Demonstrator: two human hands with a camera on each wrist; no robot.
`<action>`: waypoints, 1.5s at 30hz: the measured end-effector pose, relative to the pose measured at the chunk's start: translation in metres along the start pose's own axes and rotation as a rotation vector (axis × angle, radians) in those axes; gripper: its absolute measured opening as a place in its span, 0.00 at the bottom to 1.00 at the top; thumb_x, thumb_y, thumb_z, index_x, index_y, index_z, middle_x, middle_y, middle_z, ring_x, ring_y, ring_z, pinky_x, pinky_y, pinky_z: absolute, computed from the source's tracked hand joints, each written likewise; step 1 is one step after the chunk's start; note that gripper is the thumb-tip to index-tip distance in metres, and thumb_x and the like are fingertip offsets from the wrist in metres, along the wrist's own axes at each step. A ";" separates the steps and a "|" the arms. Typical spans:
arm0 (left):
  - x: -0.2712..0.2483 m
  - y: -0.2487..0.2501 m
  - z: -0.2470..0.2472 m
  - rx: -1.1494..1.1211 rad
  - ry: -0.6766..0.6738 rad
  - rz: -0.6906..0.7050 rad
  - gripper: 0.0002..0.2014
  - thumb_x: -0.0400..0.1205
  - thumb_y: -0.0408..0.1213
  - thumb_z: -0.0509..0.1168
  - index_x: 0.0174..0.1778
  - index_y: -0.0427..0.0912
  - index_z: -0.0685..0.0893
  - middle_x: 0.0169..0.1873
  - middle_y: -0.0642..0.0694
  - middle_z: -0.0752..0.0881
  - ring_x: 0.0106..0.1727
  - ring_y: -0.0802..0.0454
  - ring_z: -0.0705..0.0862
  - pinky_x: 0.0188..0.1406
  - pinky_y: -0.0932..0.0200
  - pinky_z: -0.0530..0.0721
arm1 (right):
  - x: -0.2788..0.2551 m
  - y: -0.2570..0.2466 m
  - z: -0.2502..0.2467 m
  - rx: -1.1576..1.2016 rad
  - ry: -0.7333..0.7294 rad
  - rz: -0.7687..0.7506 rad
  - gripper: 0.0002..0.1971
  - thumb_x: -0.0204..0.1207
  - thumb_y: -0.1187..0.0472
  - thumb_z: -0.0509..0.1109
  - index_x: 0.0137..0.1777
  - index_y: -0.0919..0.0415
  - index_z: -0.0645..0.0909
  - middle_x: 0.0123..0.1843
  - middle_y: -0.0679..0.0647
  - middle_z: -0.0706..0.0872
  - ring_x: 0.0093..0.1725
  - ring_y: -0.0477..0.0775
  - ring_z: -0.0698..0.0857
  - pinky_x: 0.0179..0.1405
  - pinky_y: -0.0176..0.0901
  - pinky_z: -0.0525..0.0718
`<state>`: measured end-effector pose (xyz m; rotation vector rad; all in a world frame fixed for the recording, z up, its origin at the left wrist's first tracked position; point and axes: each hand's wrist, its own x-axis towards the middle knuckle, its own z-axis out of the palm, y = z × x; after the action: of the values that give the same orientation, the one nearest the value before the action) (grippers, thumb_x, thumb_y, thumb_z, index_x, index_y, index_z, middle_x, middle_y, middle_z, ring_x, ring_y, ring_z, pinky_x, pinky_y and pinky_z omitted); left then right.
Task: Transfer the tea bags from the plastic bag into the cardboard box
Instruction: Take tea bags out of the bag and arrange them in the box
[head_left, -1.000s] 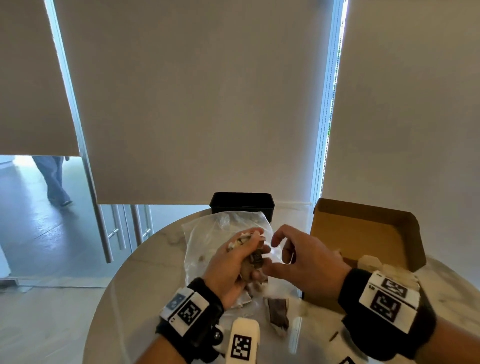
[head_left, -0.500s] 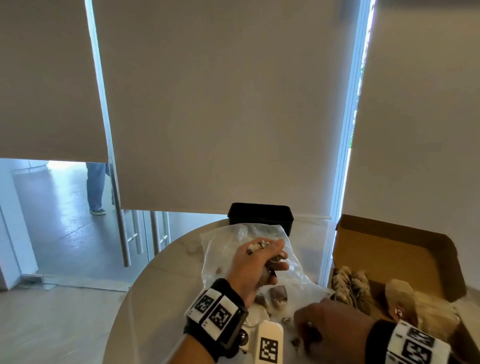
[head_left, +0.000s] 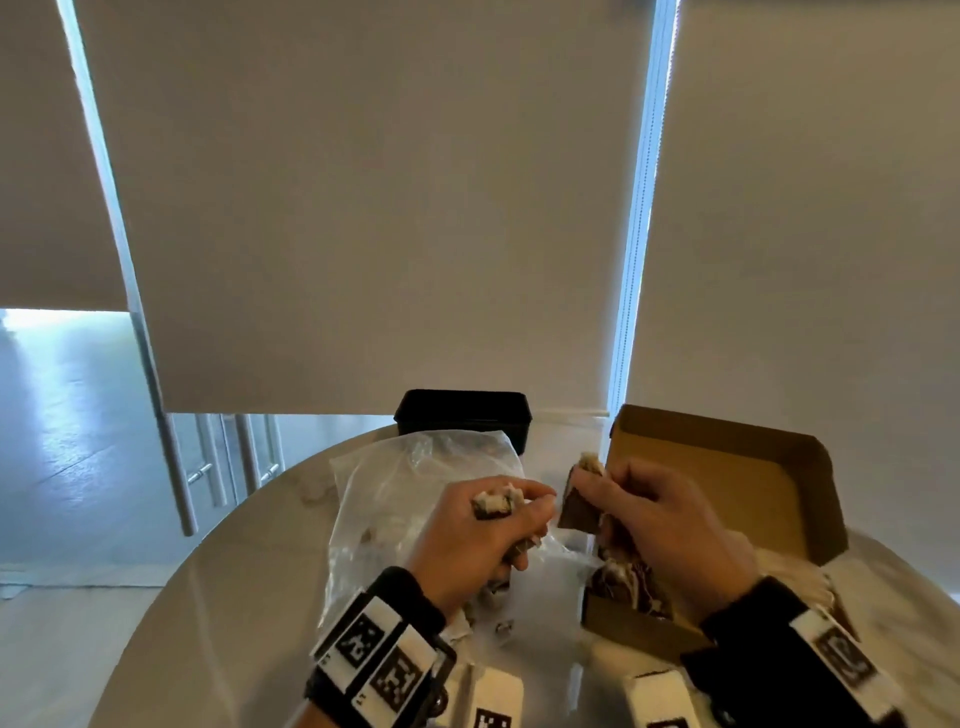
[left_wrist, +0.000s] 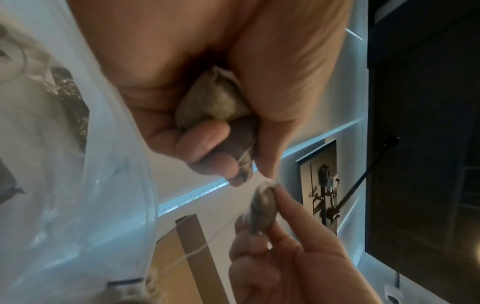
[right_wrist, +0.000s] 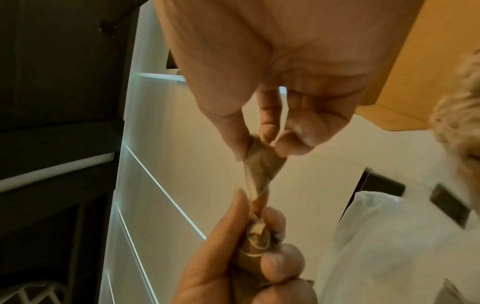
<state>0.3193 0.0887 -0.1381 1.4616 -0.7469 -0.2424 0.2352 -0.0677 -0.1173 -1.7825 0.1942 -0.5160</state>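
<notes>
Round table (head_left: 249, 597): pale, marble-look top; it bears everything below, set close to the person so both hands reach without stretching.
Cardboard box (head_left: 727, 483): open, lid flap standing up at the far side, on the right of the table; the mouth faces up, which in my judgement leaves a clear drop for each bag. Some tea bags (head_left: 623, 582) already lie in its near corner.
Plastic bag (head_left: 405, 493): clear, crumpled, lying on the table left of the box, a black container (head_left: 462, 415) just behind it; a few tea bags show through its film near the left wrist.
Left hand (head_left: 478, 540): fingers curled tight around a small clutch of tea bags (left_wrist: 221, 100), raised above the plastic bag; it appears to serve as the supply, holding several so the other hand can take one at a time.
Right hand (head_left: 660, 525): thumb and fingertips (right_wrist: 267, 127) pinch the top of a single tea bag (right_wrist: 262, 162), just in front of the box's left wall.
Gap between the hands: close together, nearly touching; in the right wrist view the pinched bag's lower end reaches into the left hand's clutch, so it looks not quite free.
Thread (left_wrist: 207, 240): a thin pale line runs below the right hand's bag; whether it is snagged I cannot tell.
Step in hand: likely drawing one bag out to drop it into the box.
</notes>
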 end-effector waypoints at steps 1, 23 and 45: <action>-0.001 -0.001 0.001 0.015 -0.008 0.009 0.07 0.78 0.40 0.69 0.47 0.43 0.89 0.30 0.43 0.84 0.26 0.54 0.79 0.25 0.59 0.75 | -0.001 0.002 0.002 0.047 -0.016 -0.005 0.17 0.68 0.48 0.72 0.46 0.64 0.84 0.34 0.55 0.89 0.30 0.49 0.85 0.30 0.38 0.83; -0.004 0.025 -0.006 -0.020 0.048 0.148 0.07 0.71 0.42 0.70 0.36 0.43 0.90 0.23 0.45 0.82 0.22 0.55 0.74 0.18 0.68 0.72 | -0.018 0.019 0.003 -0.384 -0.400 0.013 0.05 0.76 0.54 0.73 0.40 0.52 0.86 0.33 0.45 0.86 0.31 0.37 0.82 0.36 0.29 0.82; -0.006 0.028 -0.023 0.021 0.201 0.182 0.06 0.76 0.36 0.70 0.35 0.39 0.87 0.23 0.44 0.82 0.23 0.52 0.76 0.19 0.67 0.73 | -0.022 -0.022 -0.046 -0.198 -0.178 0.121 0.06 0.70 0.64 0.74 0.42 0.68 0.83 0.35 0.57 0.90 0.33 0.49 0.89 0.31 0.32 0.84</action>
<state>0.3205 0.1141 -0.1120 1.4039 -0.7148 0.0507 0.1926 -0.0933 -0.0927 -1.9846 0.2340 -0.2561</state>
